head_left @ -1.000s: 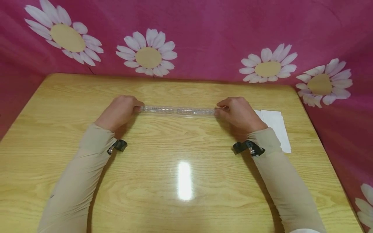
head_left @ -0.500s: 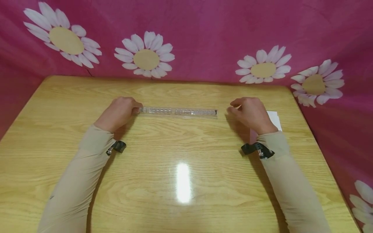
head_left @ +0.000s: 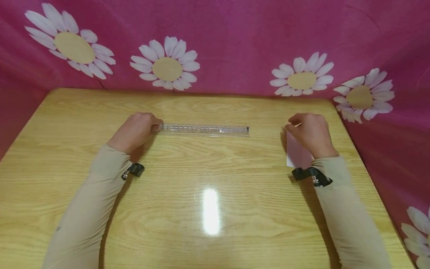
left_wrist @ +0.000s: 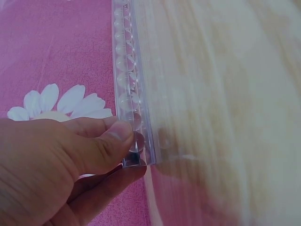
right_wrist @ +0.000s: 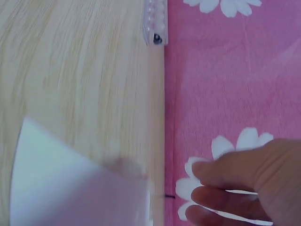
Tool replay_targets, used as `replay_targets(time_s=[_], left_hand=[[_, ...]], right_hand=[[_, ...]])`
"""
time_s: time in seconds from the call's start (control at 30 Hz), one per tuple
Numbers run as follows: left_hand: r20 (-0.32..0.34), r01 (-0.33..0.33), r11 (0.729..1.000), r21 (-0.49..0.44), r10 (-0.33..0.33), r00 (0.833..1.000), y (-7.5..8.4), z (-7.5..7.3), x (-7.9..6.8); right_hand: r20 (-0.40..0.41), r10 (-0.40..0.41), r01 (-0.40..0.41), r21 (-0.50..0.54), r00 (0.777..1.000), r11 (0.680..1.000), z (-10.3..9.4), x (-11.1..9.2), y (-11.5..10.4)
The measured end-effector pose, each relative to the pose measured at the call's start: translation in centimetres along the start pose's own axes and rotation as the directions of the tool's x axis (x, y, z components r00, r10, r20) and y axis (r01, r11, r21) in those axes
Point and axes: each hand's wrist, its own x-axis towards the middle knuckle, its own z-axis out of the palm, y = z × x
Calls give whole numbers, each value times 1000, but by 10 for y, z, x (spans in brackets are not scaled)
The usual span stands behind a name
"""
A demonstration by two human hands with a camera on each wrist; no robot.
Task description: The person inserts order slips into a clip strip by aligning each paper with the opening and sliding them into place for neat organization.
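A long clear plastic tube (head_left: 205,130) lies crosswise on the wooden table, with a row of clear round beads (left_wrist: 126,63) inside. Its right end shows a small dark piece (right_wrist: 157,38). With thumb and fingers my left hand (head_left: 134,130) pinches the tube's left end, which is partly hidden behind the thumb. Well to the right of the tube, my right hand (head_left: 312,132) hovers over a white sheet of paper (head_left: 297,153). In the right wrist view, its fingers (right_wrist: 225,167) are loosely bent, holding nothing.
Behind the table (head_left: 215,108) hangs a pink cloth (head_left: 231,48) printed with large white daisies. The cloth continues down the right side. A bright light reflection (head_left: 211,211) falls on the table between my forearms.
My right hand has let go of the tube's right end and moved right, over the paper. My left hand still pinches the left end.
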Motion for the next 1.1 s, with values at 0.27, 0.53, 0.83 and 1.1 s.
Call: replay_targets(time_s=[0.27,0.53,0.83,1.1], left_hand=[[6,-9,1000,11,9,1000,1,0,0],[-6,-26,999,19,26,1000,1,1,0],[-5,-17,1000,13,17,1000,2,1,-1],[-4,-20,1000,16,20,1000,1,1,-1]], right_hand=[[40,78,-77,-17,996,997,-5,-5,18],[130,162,-159,-38,978,987,-12,-14,33],[195,257,-243,-92,947,966,-21,-23,44],[273,317,-293,-125,908,948,-27,-29,54]])
